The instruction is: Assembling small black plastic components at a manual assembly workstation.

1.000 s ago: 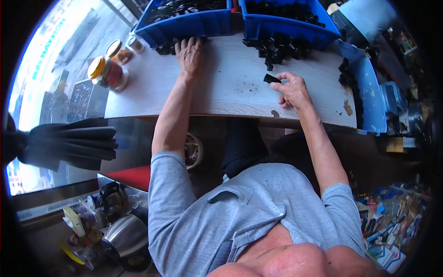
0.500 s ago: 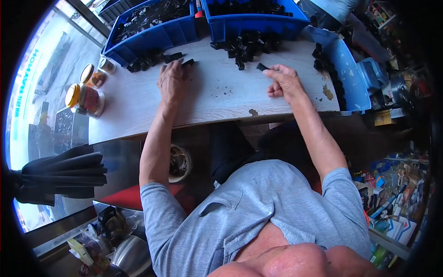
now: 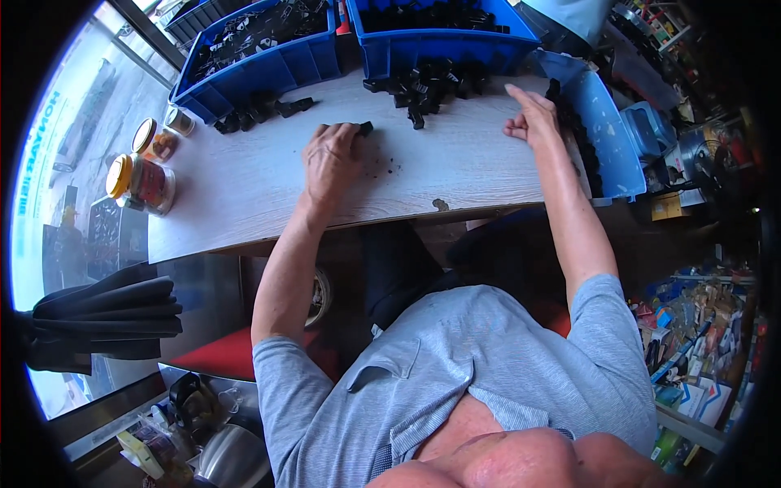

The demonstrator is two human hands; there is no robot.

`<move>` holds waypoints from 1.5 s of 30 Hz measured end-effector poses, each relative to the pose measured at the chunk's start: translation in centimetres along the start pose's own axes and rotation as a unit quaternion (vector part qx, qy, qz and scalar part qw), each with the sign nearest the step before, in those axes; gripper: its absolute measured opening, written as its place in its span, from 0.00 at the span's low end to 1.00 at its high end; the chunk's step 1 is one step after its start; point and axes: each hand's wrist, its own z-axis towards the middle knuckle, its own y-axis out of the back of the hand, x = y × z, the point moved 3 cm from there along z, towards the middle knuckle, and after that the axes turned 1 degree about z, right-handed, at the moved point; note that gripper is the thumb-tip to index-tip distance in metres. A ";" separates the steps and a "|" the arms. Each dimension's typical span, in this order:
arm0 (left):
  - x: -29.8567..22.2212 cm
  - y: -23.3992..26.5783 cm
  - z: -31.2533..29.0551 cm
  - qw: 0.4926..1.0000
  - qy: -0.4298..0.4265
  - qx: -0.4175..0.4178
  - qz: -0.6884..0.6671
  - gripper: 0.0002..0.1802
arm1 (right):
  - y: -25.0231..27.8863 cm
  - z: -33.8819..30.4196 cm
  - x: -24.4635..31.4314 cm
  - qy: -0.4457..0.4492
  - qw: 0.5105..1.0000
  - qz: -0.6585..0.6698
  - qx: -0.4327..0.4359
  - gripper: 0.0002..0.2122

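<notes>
My left hand [image 3: 328,161] is over the middle left of the table, its fingers closed on a small black plastic part [image 3: 365,128] that sticks out past the fingertips. At the right edge of the table, my right hand [image 3: 535,120] is beside a light blue bin [image 3: 622,154] with black parts [image 3: 587,150] along its near side. Its index finger points out, the other fingers are loosely bent, and nothing shows in it. A pile of black parts [image 3: 419,96] lies between my hands, farther back. Several more black parts [image 3: 259,110] lie in a row to the left.
Two blue bins [image 3: 264,73] [image 3: 447,49] full of black parts stand along the back of the table [image 3: 252,175]. Lidded jars [image 3: 150,183] and a small can [image 3: 180,121] stand at the left edge. A person in light clothing [image 3: 569,20] is beyond the back right.
My right hand has moved right toward the light blue bin, and the black part it held no longer shows. My left hand has moved right with a black part at its fingertips.
</notes>
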 end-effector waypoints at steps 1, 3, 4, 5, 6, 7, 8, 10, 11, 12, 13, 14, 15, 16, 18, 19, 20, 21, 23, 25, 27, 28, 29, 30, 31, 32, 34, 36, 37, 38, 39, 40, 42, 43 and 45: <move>-0.3 0.0 0.1 1.000 0.001 0.000 0.000 0.09 | -0.9 0.0 0.1 0.004 1.000 0.010 0.024 0.22; -0.9 0.0 0.1 1.000 -0.012 0.015 -0.006 0.11 | -2.3 0.2 0.4 0.003 1.000 -0.001 0.031 0.21; -0.9 0.0 0.2 1.000 -0.010 0.015 -0.004 0.11 | -3.1 0.3 0.5 0.002 0.999 -0.010 0.039 0.20; -0.9 0.0 0.2 1.000 -0.008 0.016 -0.006 0.12 | -3.9 0.3 0.6 0.006 0.999 -0.011 0.051 0.19; -0.9 0.0 0.2 1.000 -0.006 0.016 -0.009 0.12 | -4.5 0.5 0.6 0.005 0.999 -0.012 0.053 0.19; -0.9 0.0 0.2 1.000 -0.003 0.017 -0.007 0.12 | -5.1 0.7 0.4 0.010 0.998 -0.014 0.054 0.19; -0.9 -0.1 0.3 1.000 -0.009 0.019 -0.004 0.13 | -5.3 0.8 0.3 0.014 0.998 -0.017 0.055 0.18; -0.9 0.0 0.3 1.000 -0.013 0.022 -0.001 0.14 | -5.3 0.7 0.1 0.030 0.997 -0.024 0.065 0.18; -0.9 0.0 0.4 0.999 -0.017 0.027 -0.006 0.14 | -5.2 0.5 0.1 0.049 0.996 -0.031 0.072 0.17; -1.0 0.0 0.4 0.999 -0.021 0.032 -0.012 0.14 | -4.7 0.4 0.0 0.047 0.996 -0.032 0.072 0.17; -0.9 0.0 0.4 0.999 -0.019 0.033 -0.012 0.14 | -4.3 0.1 0.1 0.049 0.992 -0.048 0.108 0.16; -0.9 0.0 0.4 0.999 -0.019 0.032 -0.012 0.14 | -4.1 -0.3 0.0 0.051 0.986 -0.064 0.144 0.15; -0.8 0.0 0.3 0.999 -0.019 0.031 -0.012 0.14 | -3.7 -0.7 -0.2 0.058 0.981 -0.090 0.159 0.12; -0.8 0.0 0.3 0.999 -0.019 0.033 -0.014 0.14 | -3.1 -1.3 -0.2 0.056 0.982 -0.090 0.158 0.12; -0.6 0.0 0.3 0.999 -0.021 0.032 -0.005 0.14 | -2.3 -2.5 -0.6 0.050 0.965 -0.140 0.216 0.11; -0.5 -0.1 0.3 0.999 -0.023 0.032 -0.007 0.14 | -1.9 -2.7 -0.9 0.046 0.963 -0.149 0.219 0.11; -0.5 -0.1 0.4 0.999 -0.022 0.033 -0.004 0.13 | -1.5 -3.0 -1.0 0.046 0.964 -0.149 0.217 0.11; -0.5 -0.1 0.4 0.999 -0.021 0.033 0.000 0.13 | -1.2 -3.2 -1.2 0.035 0.964 -0.152 0.216 0.11; -0.5 -0.2 0.4 0.999 -0.023 0.034 0.000 0.13 | -0.7 -3.5 -1.4 0.032 0.967 -0.154 0.202 0.13; -0.5 -0.2 0.4 0.999 -0.024 0.035 0.003 0.13 | -0.5 -3.8 -1.6 0.042 0.973 -0.139 0.179 0.16; -0.5 -0.3 0.4 0.999 -0.030 0.028 0.014 0.13 | -0.7 -4.1 -1.6 0.053 0.979 -0.123 0.157 0.19; -0.6 -0.3 0.3 0.999 -0.031 0.029 0.016 0.13 | -1.0 -4.6 -1.4 0.057 0.976 -0.142 0.153 0.22; -0.6 -0.2 0.3 0.999 -0.032 0.029 0.015 0.13 | -1.4 -5.0 -1.1 0.061 0.974 -0.161 0.150 0.25; -0.6 -0.1 0.2 0.999 -0.032 0.029 0.014 0.13 | -2.0 -5.2 -1.0 0.061 0.974 -0.158 0.151 0.25; -0.6 -0.1 0.2 0.999 -0.034 0.030 0.015 0.13 | -2.5 -5.2 -0.8 0.057 0.972 -0.190 0.127 0.25; -0.7 -0.1 0.3 0.999 -0.030 0.031 0.000 0.13 | -2.6 -5.0 -0.7 0.052 0.968 -0.221 0.103 0.25; -1.0 0.0 0.3 0.999 -0.028 0.032 -0.015 0.13 | -2.8 -4.3 -1.0 0.057 0.961 -0.248 0.107 0.22; -1.3 -0.1 0.1 0.997 0.020 0.036 -0.065 0.14 | -2.8 -3.9 -1.6 0.062 0.953 -0.276 0.108 0.20; -1.6 0.0 -0.1 0.997 0.020 0.036 -0.064 0.14 | -2.9 -3.9 -1.8 0.069 0.956 -0.266 0.099 0.17; -2.1 0.0 -0.3 0.995 0.013 0.024 -0.092 0.14 | -2.9 -3.9 -1.9 0.076 0.959 -0.257 0.089 0.14; -2.7 0.0 -0.4 0.993 0.006 0.012 -0.120 0.14 | -2.8 -3.8 -2.0 0.076 0.959 -0.256 0.089 0.14; -3.3 -0.1 -0.6 0.992 0.006 0.012 -0.122 0.14 | -2.6 -3.8 -2.2 0.065 0.963 -0.242 0.100 0.13; -4.6 -0.3 -0.6 0.981 0.030 -0.006 -0.193 0.14 | -2.2 -3.8 -2.5 0.054 0.966 -0.228 0.109 0.13; -5.1 -0.5 -0.6 0.980 0.026 -0.007 -0.199 0.13 | -2.1 -4.2 -2.3 0.049 0.965 -0.229 0.116 0.13; -5.5 -0.9 -0.6 0.981 0.007 -0.012 -0.193 0.14 | -2.4 -4.8 -1.9 0.046 0.964 -0.231 0.125 0.13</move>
